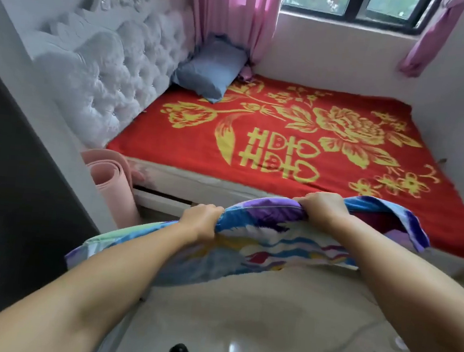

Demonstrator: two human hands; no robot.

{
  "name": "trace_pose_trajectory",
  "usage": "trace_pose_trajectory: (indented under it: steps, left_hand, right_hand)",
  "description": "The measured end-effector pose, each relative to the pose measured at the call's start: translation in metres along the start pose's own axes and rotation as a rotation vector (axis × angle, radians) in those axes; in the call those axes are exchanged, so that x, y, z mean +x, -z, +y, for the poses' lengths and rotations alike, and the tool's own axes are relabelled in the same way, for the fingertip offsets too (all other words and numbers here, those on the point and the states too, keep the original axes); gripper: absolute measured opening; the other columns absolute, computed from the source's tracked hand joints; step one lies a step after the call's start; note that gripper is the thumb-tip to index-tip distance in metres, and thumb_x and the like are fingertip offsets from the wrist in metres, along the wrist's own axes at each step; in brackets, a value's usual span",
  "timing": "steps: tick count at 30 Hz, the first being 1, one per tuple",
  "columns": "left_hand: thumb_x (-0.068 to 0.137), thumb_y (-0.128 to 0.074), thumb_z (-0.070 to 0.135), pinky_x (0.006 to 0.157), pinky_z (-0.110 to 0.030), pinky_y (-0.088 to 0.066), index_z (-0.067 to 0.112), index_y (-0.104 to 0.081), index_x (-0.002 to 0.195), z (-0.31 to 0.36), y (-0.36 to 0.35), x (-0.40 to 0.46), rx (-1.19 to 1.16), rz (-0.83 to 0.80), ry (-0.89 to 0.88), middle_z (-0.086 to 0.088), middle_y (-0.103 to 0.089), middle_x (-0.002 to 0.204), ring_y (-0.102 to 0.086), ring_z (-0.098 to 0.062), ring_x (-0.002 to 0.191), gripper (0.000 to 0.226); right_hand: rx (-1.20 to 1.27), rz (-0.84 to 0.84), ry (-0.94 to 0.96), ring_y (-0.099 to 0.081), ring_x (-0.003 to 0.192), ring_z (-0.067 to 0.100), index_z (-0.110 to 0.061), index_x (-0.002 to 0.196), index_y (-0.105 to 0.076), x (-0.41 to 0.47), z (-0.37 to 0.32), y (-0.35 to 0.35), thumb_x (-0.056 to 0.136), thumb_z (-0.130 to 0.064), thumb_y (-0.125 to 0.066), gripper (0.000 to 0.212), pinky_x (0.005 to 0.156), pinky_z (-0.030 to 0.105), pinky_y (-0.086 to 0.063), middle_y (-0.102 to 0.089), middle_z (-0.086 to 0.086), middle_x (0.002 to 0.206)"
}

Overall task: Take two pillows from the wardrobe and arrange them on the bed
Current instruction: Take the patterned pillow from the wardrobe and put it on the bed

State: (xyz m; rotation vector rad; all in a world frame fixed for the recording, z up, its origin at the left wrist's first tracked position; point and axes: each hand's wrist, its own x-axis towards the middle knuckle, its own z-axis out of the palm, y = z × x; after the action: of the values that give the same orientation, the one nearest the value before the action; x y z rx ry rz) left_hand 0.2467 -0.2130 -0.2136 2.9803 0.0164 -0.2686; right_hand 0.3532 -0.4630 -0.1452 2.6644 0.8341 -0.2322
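Gripping a patterned pillow by its far edge, the person holds it in the air just short of the near side of the bed, its blue, purple and white cover sagging toward the floor between the two forearms. The left hand is closed into a fist, fingers curled tight over a bunched fold of the cover near the pillow's left part. The right hand is likewise clenched, fingers wrapped over the top seam, with a loose corner of the fabric flopping out beyond it to the right. A second pillow, plain blue, lies at the far corner of the bed, leaning against the tufted white headboard and touching the pink curtain. A red blanket with yellow flowers covers the mattress. Rolled pink mats stand on the floor beside the bed's near-left corner, below the headboard.
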Motion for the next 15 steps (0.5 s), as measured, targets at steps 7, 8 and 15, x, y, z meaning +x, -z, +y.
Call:
trace_pose_trajectory:
  steps: [7,8,15]
  left_hand:
    - [0.077,-0.054,0.022,0.066,-0.033,-0.04,0.023,-0.054,0.106,-0.035,0.032,0.115,-0.089,0.083,0.009,-0.003,-0.063,0.109,-0.059,-0.029,0.1,0.029]
    - [0.077,-0.053,0.021,0.066,-0.034,-0.04,0.023,-0.054,0.103,-0.042,0.039,0.135,-0.09,0.09,0.004,-0.004,-0.063,0.107,-0.06,-0.029,0.099,0.026]
    - [0.072,-0.052,0.027,0.061,-0.032,-0.035,0.03,-0.051,0.094,-0.093,0.098,0.269,-0.076,0.126,-0.043,-0.002,-0.063,0.102,-0.061,-0.03,0.094,0.022]
  right_hand:
    - [-0.08,0.077,-0.03,-0.065,0.103,0.024,-0.032,0.109,-0.062,0.116,0.043,0.037,0.095,-0.031,-0.042,0.025,0.07,0.032,-0.041,-0.068,-0.002,0.11]
    - [-0.085,0.085,-0.032,-0.065,0.103,0.024,-0.032,0.11,-0.062,0.136,0.048,0.041,0.095,-0.032,-0.042,0.025,0.07,0.032,-0.042,-0.068,-0.002,0.109]
    - [-0.046,0.084,-0.078,-0.065,0.105,0.024,-0.034,0.108,-0.063,0.264,0.089,0.085,0.095,-0.034,-0.044,0.023,0.071,0.031,-0.042,-0.069,-0.002,0.112]
